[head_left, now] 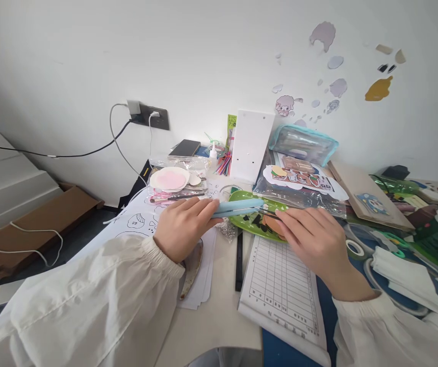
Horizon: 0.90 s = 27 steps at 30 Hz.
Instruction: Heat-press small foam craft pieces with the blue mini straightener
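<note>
Work seems unfinished: the left hand's grip clamps a light-blue object, the right hand's grip pinches tweezers, and black pieces remain on the green tray.

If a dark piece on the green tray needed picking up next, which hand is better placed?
Probably the right hand: it holds a slim dark tool over the green tray. The left hand grips a bulkier light blue tool.

A held tool was between the left hand and the right hand, over a tray. On the desk, a form pad lay before the tray, a strip to the pad's left. An upright panel stood behind, between a bottle and a pouch.
</note>
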Motion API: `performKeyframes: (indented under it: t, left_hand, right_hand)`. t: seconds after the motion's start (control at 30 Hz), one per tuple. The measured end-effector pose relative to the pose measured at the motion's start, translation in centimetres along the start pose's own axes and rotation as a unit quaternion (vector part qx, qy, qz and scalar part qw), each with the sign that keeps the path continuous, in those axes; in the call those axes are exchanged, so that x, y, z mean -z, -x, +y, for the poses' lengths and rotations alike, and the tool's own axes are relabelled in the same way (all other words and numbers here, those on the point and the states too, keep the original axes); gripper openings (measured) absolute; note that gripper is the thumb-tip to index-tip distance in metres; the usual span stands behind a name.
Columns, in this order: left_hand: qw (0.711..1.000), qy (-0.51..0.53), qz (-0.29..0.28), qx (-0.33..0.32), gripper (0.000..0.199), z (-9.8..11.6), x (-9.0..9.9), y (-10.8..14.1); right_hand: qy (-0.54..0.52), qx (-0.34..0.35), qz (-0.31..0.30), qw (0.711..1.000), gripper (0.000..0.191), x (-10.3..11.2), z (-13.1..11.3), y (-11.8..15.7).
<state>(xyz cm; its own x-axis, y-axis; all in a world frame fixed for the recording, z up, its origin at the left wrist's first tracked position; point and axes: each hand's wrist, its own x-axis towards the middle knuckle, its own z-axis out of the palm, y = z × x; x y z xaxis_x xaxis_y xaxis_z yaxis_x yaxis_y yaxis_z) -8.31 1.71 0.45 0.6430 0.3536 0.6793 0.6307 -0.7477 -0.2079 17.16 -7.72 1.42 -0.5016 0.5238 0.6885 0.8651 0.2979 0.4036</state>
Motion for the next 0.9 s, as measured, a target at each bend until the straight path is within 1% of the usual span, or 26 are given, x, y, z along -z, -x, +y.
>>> performKeyframes:
  t: [0.07,0.13,0.17,0.23,0.27,0.33,0.4,0.43,0.47,0.5,0.53,0.6,0.63,0.67,0.7,0.73,0.8,0.83,0.87,0.9]
  left_hand:
    - [1.000,-0.007,0.004,-0.002,0.022,-0.1,0.0,0.0]
    - [1.000,-0.008,0.007,-0.001,0.022,-0.1,0.1,-0.1]
    - [1.000,-0.007,0.006,0.000,0.022,-0.2,0.1,-0.1]
    - [1.000,-0.002,0.005,0.004,0.021,-0.2,0.2,-0.1]
    - [1.000,0.002,0.003,0.008,0.021,-0.3,0.2,-0.1]
    - [1.000,0.005,-0.001,0.014,0.021,-0.3,0.2,-0.1]
    - [1.000,-0.002,-0.001,0.014,0.023,-0.4,0.2,0.0]
    - [1.000,-0.007,0.002,0.011,0.024,-0.4,0.2,0.0]
    - [1.000,-0.012,0.006,0.007,0.024,-0.4,0.3,-0.1]
    - [1.000,-0.015,0.011,0.004,0.023,-0.3,0.3,-0.1]
    - [1.000,-0.017,0.017,0.002,0.023,-0.2,0.3,-0.1]
    - [0.999,-0.023,0.034,0.007,0.022,0.0,0.5,-0.3]
    - [0.999,-0.028,0.041,0.013,0.023,0.2,0.6,-0.4]
    - [0.998,-0.034,0.049,0.019,0.023,0.4,0.7,-0.5]
    - [0.997,-0.040,0.056,0.022,0.023,0.5,0.8,-0.6]
    - [0.997,-0.046,0.061,0.022,0.023,0.7,1.0,-0.7]
    - [0.996,-0.054,0.071,0.008,0.020,1.1,1.3,-1.0]
    - [0.995,-0.057,0.076,-0.002,0.018,1.2,1.5,-1.1]
    - [0.995,-0.060,0.081,-0.009,0.015,1.4,1.7,-1.2]
    - [0.994,-0.063,0.085,-0.011,0.014,1.6,1.9,-1.3]
  right_hand:
    - [-0.019,-0.006,0.000,1.000,0.014,0.1,0.4,0.2]
    - [-0.079,-0.048,0.006,0.996,0.014,0.2,0.7,0.3]
    - [-0.126,-0.078,0.007,0.989,0.015,0.2,0.8,0.4]
    - [-0.229,-0.124,-0.002,0.965,0.015,0.3,1.0,0.4]
    - [-0.275,-0.132,-0.020,0.952,0.014,0.3,1.0,0.4]
    - [-0.335,-0.121,-0.088,0.930,0.010,0.2,1.0,0.4]
    - [-0.355,-0.104,-0.170,0.913,0.005,0.2,0.8,0.4]
    - [-0.354,-0.098,-0.203,0.908,0.002,0.2,0.8,0.5]
    - [-0.349,-0.096,-0.222,0.905,0.003,0.2,0.7,0.5]
    - [-0.344,-0.101,-0.226,0.906,0.006,0.2,0.5,0.5]
    - [-0.339,-0.115,-0.215,0.908,0.009,0.4,0.3,0.5]
    - [-0.336,-0.174,-0.184,0.907,0.014,0.8,-0.4,0.2]
    - [-0.347,-0.213,-0.174,0.897,0.016,1.1,-0.9,0.0]
    - [-0.369,-0.255,-0.174,0.877,0.017,1.3,-1.6,-0.4]
    - [-0.410,-0.291,-0.185,0.844,0.019,1.5,-2.4,-0.8]
    - [-0.470,-0.324,-0.196,0.797,0.023,1.6,-3.2,-1.3]
    - [-0.574,-0.388,-0.188,0.696,0.034,1.4,-4.9,-2.7]
    - [-0.616,-0.407,-0.171,0.652,0.038,1.1,-5.8,-3.4]
    - [-0.664,-0.409,-0.166,0.604,0.041,0.7,-6.5,-4.3]
    - [-0.705,-0.418,-0.155,0.551,0.041,0.4,-7.2,-5.1]
